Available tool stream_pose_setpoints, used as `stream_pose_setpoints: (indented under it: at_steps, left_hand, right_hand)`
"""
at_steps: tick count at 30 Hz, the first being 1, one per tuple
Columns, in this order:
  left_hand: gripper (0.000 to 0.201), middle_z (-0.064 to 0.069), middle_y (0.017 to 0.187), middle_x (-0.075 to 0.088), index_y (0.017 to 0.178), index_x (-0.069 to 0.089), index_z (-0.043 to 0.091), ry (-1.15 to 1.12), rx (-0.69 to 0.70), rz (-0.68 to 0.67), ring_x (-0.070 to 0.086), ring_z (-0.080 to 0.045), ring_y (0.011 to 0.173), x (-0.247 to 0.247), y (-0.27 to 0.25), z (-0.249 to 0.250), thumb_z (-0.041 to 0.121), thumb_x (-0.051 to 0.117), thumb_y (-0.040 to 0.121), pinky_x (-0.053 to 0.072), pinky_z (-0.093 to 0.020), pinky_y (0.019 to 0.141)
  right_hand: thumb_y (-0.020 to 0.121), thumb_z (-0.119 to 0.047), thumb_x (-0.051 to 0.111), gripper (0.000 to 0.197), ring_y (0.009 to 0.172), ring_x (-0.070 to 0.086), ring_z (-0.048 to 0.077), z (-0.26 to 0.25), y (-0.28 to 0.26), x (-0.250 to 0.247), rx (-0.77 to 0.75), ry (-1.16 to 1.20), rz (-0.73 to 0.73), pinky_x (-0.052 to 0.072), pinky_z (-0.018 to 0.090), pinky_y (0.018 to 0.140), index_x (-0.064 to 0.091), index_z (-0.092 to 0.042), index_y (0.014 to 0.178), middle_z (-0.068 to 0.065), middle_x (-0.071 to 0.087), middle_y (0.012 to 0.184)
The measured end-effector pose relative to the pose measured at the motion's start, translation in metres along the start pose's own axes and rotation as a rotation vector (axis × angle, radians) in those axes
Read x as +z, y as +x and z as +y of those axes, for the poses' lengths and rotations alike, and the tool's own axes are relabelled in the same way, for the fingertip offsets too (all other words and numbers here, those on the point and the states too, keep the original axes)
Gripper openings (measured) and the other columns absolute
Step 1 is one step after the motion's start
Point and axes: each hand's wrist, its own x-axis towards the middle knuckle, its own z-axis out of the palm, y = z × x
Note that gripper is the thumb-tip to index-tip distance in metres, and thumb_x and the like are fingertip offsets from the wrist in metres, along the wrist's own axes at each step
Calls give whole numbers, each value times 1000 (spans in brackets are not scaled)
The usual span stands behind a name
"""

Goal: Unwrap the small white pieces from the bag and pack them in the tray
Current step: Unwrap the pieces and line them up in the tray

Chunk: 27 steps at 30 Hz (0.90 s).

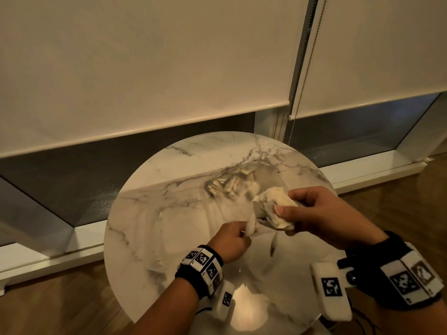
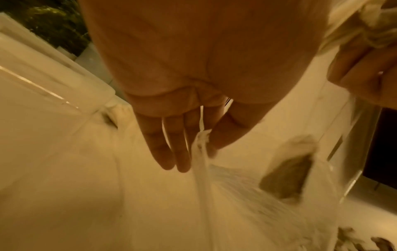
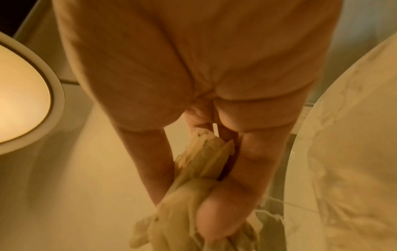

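On the round marble table (image 1: 150, 238) my right hand (image 1: 284, 206) grips a crumpled bundle of white pieces (image 1: 272, 204) in thin wrapping; in the right wrist view my thumb and fingers pinch the same bundle (image 3: 199, 171). My left hand (image 1: 242, 232) pinches a bunched end of the clear bag film (image 1: 251, 224), which stretches toward the bundle. The left wrist view shows the film (image 2: 206, 169) drawn taut from my fingers (image 2: 171, 149). Behind the hands a clear tray (image 1: 266, 176) holds several white pieces (image 1: 225, 184) at its far left.
The table's edge curves close on the right, with wooden floor (image 1: 391, 201) beyond it. A white window sill (image 1: 377, 170), lowered blinds and a bead chain (image 1: 298, 97) stand behind the table. A bright lamp reflection (image 1: 249, 303) lies on the tabletop near me.
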Motion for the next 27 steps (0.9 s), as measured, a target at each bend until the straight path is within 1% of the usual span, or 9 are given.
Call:
stream_pose_setpoints:
  at_steps: [3, 5, 8, 13, 16, 18, 21, 23, 27]
  left_hand:
    - [43, 1, 113, 72, 113, 73, 19, -338, -107, 50, 66, -17, 101, 1, -2, -5, 19, 53, 75, 51, -26, 84]
    - [33, -6, 115, 73, 114, 72, 15, -586, -139, 119, 68, -24, 103, -8, -6, -3, 18, 51, 89, 52, -32, 87]
    - [52, -15, 119, 71, 121, 68, 10, -980, -206, 142, 67, -29, 101, -23, -14, 4, 48, 39, 100, 51, -41, 89]
    - [90, -13, 131, 67, 127, 67, 17, -1250, -280, -83, 63, -34, 114, -37, -27, 8, 86, 39, 77, 42, -45, 92]
    - [83, -14, 139, 60, 117, 72, 17, -1444, -266, -113, 57, -39, 126, -39, -37, 8, 84, 45, 77, 39, -50, 102]
    - [73, -14, 135, 62, 116, 72, 15, -1585, -240, -8, 56, -41, 127, -41, -41, 5, 76, 47, 84, 40, -52, 106]
    - [58, -14, 114, 71, 113, 75, 14, -1674, -201, 207, 68, -34, 102, -46, -41, -3, 60, 46, 92, 52, -44, 92]
    - [55, -14, 117, 70, 121, 71, 13, -1733, -177, 246, 68, -32, 95, -52, -43, -12, 55, 48, 93, 54, -42, 85]
    - [78, -16, 140, 59, 135, 62, 16, -1806, -167, 133, 58, -38, 124, -56, -56, -25, 74, 49, 84, 47, -54, 97]
  right_hand:
    - [74, -15, 70, 33, 77, 69, 23, -19, 3, 3, -30, 71, -52, 57, 24, 61, 72, 4, 100, 23, 73, 99]
    - [75, -15, 70, 33, 80, 68, 23, -28, 8, 7, -39, 86, -87, 57, 24, 62, 72, 3, 102, 22, 73, 102]
    - [76, -17, 70, 33, 83, 70, 22, -38, 19, 16, -61, 74, -133, 57, 25, 64, 72, 1, 104, 19, 73, 104]
    - [79, -14, 68, 36, 84, 71, 24, -49, 35, 42, -104, 113, -255, 59, 26, 64, 68, 4, 110, 17, 74, 104]
    - [83, -11, 72, 36, 81, 69, 28, -44, 47, 58, -110, 194, -310, 59, 27, 63, 65, 10, 111, 20, 72, 101]
    - [80, -11, 74, 38, 80, 68, 29, -36, 55, 69, -94, 249, -328, 59, 27, 60, 66, 10, 110, 23, 71, 100]
    - [77, -12, 76, 35, 82, 70, 25, -19, 65, 81, -62, 290, -337, 60, 28, 62, 70, 3, 108, 21, 71, 100]
    - [78, -11, 75, 31, 81, 70, 22, -7, 70, 88, -41, 270, -314, 59, 27, 61, 71, 1, 106, 18, 72, 98]
    - [82, -12, 77, 17, 83, 71, 25, 19, 84, 102, -36, 65, -178, 61, 32, 67, 74, -6, 97, 18, 75, 97]
